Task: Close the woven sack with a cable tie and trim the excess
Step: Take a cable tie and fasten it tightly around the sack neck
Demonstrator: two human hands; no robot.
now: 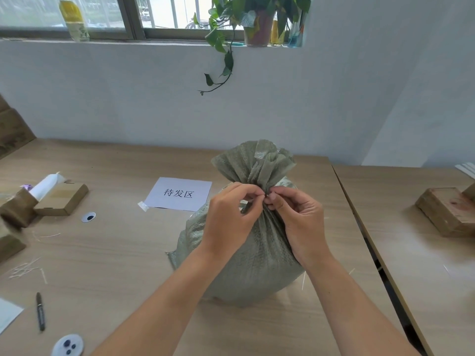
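A black marker (pixel 40 311) lies near the front edge of a wooden table (pixel 115 253). Mid-table stands a full green woven sack (pixel 257 258). The left hand (pixel 231 217) and right hand (pixel 299 219) pinch its gathered neck, fingertips together. Behind, a paper sheet (pixel 178 193) reads "待发区".

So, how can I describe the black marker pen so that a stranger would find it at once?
Start from the green woven sack standing on the wooden table, then look to the table's near left corner. The black marker pen lies there alone, between a white paper corner and a round white lid; it is the only thin dark stick.
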